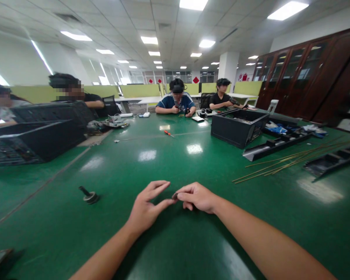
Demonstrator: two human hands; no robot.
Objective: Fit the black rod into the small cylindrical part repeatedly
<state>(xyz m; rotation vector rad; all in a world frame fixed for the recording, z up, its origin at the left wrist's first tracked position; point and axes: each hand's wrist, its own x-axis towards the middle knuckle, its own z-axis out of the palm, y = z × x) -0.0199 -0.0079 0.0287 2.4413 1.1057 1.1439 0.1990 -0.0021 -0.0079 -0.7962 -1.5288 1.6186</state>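
Observation:
Over the green table, my right hand (pixel 196 196) is closed, its thumb and forefinger pinching a small dark brown piece (pixel 175 196). The piece is too small to name; it looks rounded and flat. My left hand (pixel 147 206) is open, with its fingers stretched out and held apart from its thumb. The left thumb tip meets or nearly meets the piece. To the left of my hands, a dark part with a round base and a short stem (pixel 90 195) lies tilted on the table.
An orange-handled screwdriver (pixel 168 133) lies farther off. Black metal cases (pixel 233 130) (pixel 61 140) stand right and left. Thin brass-coloured rods (pixel 268 168) and black metal channels (pixel 275 147) lie at right. Several people (pixel 176 99) sit around the table.

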